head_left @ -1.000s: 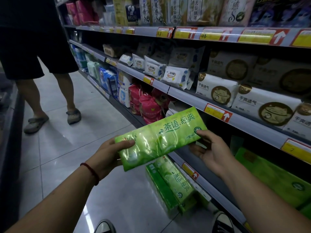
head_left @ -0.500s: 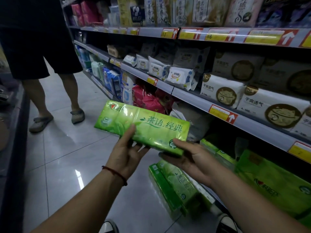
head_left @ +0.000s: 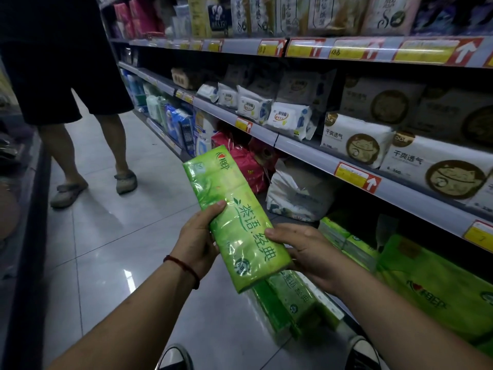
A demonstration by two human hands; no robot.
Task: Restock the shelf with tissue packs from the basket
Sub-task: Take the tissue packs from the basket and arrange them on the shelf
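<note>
Both hands, left hand (head_left: pixel 196 243) and right hand (head_left: pixel 310 253), grip the green tissue pack (head_left: pixel 236 217); better to slide it flat, probably onto the lowest shelf (head_left: pixel 333 311).

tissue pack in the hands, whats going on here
A person is restocking in a shop aisle. The left hand grips the tissue pack by its left edge, and the right hand holds its lower right side. It is in the air, not yet shelved, beside the bottom shelf where green packs lie. A second person stands further along.
</note>
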